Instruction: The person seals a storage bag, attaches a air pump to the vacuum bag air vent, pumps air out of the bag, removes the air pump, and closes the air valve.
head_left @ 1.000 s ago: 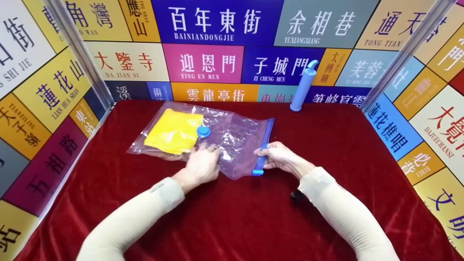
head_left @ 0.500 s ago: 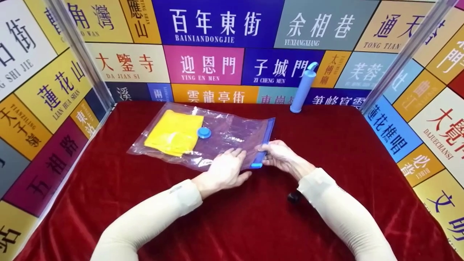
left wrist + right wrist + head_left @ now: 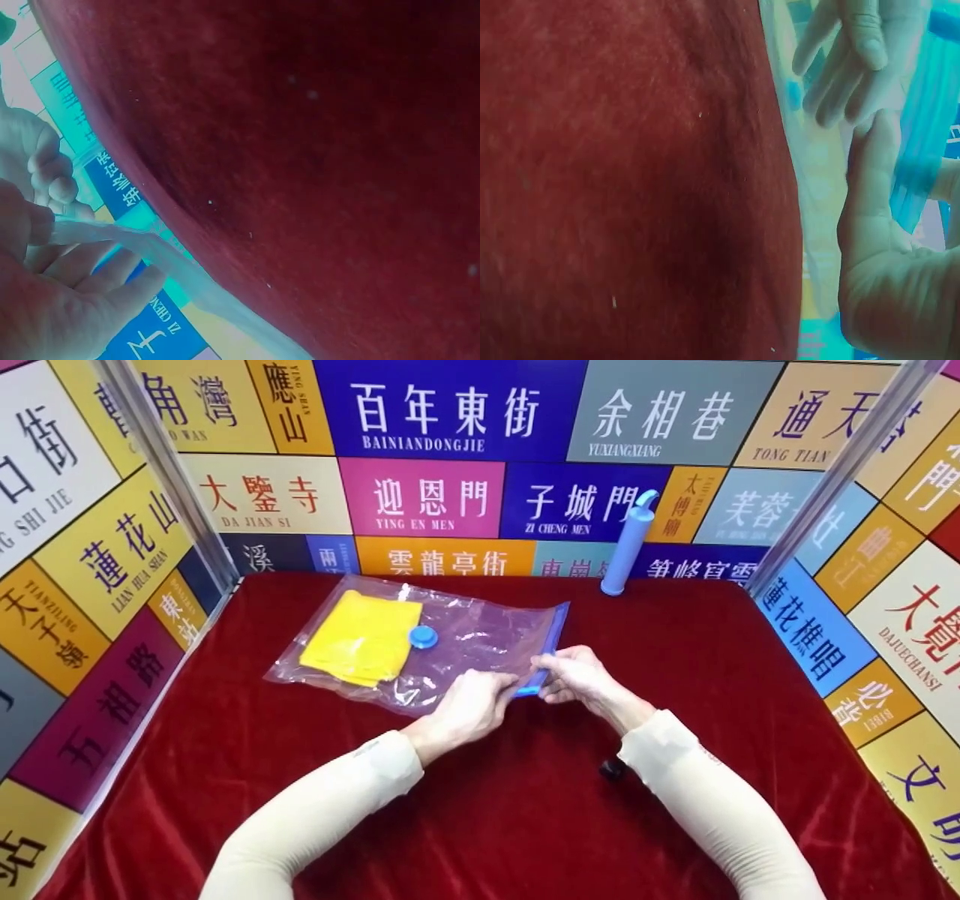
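A clear plastic vacuum storage bag (image 3: 487,634) lies slanted on the red cloth, a folded yellow cloth (image 3: 364,634) inside its left part. Near the middle of the bag sits a round blue valve cap (image 3: 424,637). My right hand (image 3: 581,673) pinches the blue zip strip (image 3: 556,626) at the bag's right end. Beside it my left hand (image 3: 474,705) grips the near edge of the bag, close to the blue zip slider (image 3: 528,691). In the left wrist view the bag's edge (image 3: 187,274) runs between thumb and fingers.
A blue hand pump (image 3: 628,547) stands upright at the back right of the table. Red velvet (image 3: 480,817) covers the tabletop. A small black object (image 3: 611,769) lies by the right sleeve. Sign-covered panels (image 3: 427,499) close off the back and sides.
My left hand has slid right along the bag from near the yellow cloth and now grips the near edge. The zip end's near corner has lifted slightly; the right hand keeps its pinch.
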Demonstrator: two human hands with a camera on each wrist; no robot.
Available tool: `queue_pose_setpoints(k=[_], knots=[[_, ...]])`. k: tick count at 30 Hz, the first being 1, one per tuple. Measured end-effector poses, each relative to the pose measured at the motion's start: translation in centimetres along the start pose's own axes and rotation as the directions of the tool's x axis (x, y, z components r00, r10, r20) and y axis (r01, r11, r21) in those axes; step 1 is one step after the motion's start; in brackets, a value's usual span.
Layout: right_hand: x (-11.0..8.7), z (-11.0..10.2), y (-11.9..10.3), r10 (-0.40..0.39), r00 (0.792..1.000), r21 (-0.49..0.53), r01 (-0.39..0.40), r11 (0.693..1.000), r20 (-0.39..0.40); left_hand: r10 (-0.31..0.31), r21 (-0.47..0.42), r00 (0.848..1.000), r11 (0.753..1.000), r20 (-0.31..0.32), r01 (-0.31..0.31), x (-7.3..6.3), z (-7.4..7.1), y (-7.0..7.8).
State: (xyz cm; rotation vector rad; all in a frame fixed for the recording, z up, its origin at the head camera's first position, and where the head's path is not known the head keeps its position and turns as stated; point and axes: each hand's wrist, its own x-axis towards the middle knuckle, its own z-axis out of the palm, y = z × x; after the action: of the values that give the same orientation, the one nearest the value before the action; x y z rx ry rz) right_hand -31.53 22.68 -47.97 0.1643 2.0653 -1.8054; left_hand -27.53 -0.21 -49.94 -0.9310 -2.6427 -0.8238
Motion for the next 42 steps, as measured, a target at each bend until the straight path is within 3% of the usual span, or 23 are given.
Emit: queue_pose_setpoints(k=[6,10,16,20,23,25,29,33,35,37,42], knots=[[-0.1,0.0,0.0,-0.048,0.998,-0.110,0.043,0.993,-0.041,-0.143,-0.145,0.989,0.980,-0.020,0.139,0.3,-0.7,0.2],[-0.2,0.0,0.1,-0.086,0.995,-0.164,0.076,0.984,-0.054,-0.208,-0.209,0.977,0.958,-0.039,0.196,0.5,-1.0,0.2],[-0.2,-0.2,0.0,-0.169,0.981,-0.233,0.143,0.962,-0.097,-0.229,-0.247,0.967,0.949,-0.113,0.196,0.7,-0.9,0.0],[-0.4,-0.3,-0.4,-0.272,0.954,-0.335,0.216,0.917,-0.130,-0.195,-0.216,0.967,0.964,-0.167,0.157,0.8,-1.0,-0.2],[-0.5,-0.4,-0.7,-0.394,0.906,-0.405,0.307,0.861,-0.153,-0.161,-0.171,0.967,0.977,-0.196,0.128,0.9,-1.1,-0.4],[-0.6,-0.3,-1.0,-0.493,0.855,-0.434,0.386,0.814,-0.163,-0.141,-0.143,0.968,0.983,-0.208,0.112,1.0,-1.2,-0.6],[-0.8,0.0,-1.6,-0.684,0.713,-0.503,0.540,0.675,-0.154,-0.122,-0.103,0.972,0.989,-0.199,0.103,1.2,-1.3,-0.9],[-0.8,0.4,-2.2,-0.811,0.578,-0.538,0.658,0.527,-0.088,-0.107,-0.072,0.979,0.993,-0.174,0.096,1.2,-1.3,-1.0],[-0.9,0.6,-2.4,-0.841,0.541,-0.514,0.713,0.477,-0.030,-0.088,-0.057,0.981,0.995,-0.173,0.080,1.3,-1.3,-1.0],[-0.9,0.8,-2.5,-0.855,0.518,-0.486,0.756,0.439,0.033,-0.073,-0.044,0.982,0.997,-0.176,0.066,1.3,-1.2,-1.0],[-0.9,1.4,-2.6,-0.859,0.492,-0.445,0.807,0.387,0.145,-0.041,-0.014,0.980,0.999,-0.194,0.039,1.3,-1.1,-1.1]])
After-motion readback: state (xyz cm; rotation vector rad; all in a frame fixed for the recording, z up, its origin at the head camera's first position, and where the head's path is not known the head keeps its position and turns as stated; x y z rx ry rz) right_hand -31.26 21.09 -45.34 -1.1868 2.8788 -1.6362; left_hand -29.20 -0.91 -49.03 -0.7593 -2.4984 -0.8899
